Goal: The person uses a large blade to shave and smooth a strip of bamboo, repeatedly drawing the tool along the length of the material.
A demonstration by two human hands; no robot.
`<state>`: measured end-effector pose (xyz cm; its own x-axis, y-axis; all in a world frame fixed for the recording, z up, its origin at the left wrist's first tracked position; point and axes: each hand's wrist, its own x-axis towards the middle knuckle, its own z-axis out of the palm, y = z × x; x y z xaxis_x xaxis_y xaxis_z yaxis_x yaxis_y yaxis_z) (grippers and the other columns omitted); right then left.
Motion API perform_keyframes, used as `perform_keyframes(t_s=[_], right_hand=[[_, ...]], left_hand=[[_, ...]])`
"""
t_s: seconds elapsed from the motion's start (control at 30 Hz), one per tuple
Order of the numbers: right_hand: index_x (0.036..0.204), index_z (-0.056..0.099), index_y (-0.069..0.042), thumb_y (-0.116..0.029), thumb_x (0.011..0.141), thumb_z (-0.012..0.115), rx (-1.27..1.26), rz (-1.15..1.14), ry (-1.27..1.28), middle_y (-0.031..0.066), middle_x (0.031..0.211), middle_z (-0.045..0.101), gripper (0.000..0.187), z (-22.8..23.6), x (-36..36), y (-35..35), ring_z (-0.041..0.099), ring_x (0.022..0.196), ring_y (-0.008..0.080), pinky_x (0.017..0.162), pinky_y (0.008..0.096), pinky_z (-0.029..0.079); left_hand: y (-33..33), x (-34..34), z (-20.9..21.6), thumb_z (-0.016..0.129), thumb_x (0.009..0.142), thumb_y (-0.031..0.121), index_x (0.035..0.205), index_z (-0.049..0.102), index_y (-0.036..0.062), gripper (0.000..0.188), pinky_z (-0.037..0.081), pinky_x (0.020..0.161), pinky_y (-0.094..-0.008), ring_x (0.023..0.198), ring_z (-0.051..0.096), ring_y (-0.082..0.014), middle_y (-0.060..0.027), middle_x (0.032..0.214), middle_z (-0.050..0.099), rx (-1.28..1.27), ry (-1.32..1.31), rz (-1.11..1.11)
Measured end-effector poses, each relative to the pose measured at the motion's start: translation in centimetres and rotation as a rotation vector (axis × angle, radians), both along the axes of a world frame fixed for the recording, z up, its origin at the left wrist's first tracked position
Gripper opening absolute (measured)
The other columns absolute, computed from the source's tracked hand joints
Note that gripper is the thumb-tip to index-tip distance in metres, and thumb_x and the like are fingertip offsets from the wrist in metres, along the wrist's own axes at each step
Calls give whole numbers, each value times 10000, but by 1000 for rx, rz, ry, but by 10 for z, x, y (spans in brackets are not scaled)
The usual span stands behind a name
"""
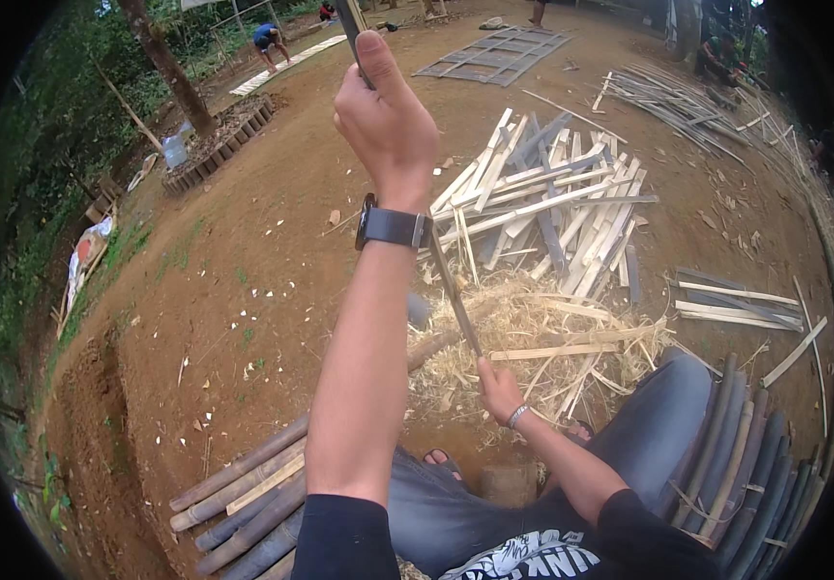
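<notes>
My left hand (388,126) is raised at the top centre, closed round a narrow bamboo strip with the thumb laid along it. Lower down, above my lap, my right hand (501,391) grips the lower end of a long, thin, dark-edged bamboo strip (457,304). The two visible lengths line up as one piece, though my left wrist hides the middle. Beyond my right hand lies a heap of pale bamboo shavings (446,382), with a split slat (552,352) on it. A large pile of pale and grey bamboo slats (552,208) spreads behind the shavings.
Bamboo-pole seating (243,493) extends at my left, and more poles (741,454) at my right. Loose slats (741,307) lie on the ground to the right. Farther off are a slat panel (494,55), another slat pile (678,106) and a bent-over person (267,41).
</notes>
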<state>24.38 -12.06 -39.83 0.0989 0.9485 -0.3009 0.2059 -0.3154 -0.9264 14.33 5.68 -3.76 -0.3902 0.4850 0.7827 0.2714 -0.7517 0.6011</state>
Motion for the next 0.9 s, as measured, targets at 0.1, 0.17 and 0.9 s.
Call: perform_keyframes(t_s=[0.1,0.17,0.9], right_hand=[[621,497,-52,-556,933,424,-163,40,265,13,495,451,597,52,-18,-12,425,376,118,364,268,348],[620,489,-46,-553,932,432,-137,43,325,17,505,457,598,67,-12,0,429,380,118,364,265,352],[691,462,-52,-558,961,329,396,117,780,-5,475,412,589,208,-1,3,386,361,73,329,221,313]], left_hand=[[0,-29,-5,262,910,682,536,337,33,753,301,462,-385,445,378,-190,-50,450,346,-48,44,76],[3,-21,6,261,908,686,534,339,33,756,312,464,-384,446,389,-196,-55,448,357,-20,45,55],[11,-22,6,233,909,689,517,279,52,749,271,476,-383,458,345,-182,-38,452,325,7,95,100]])
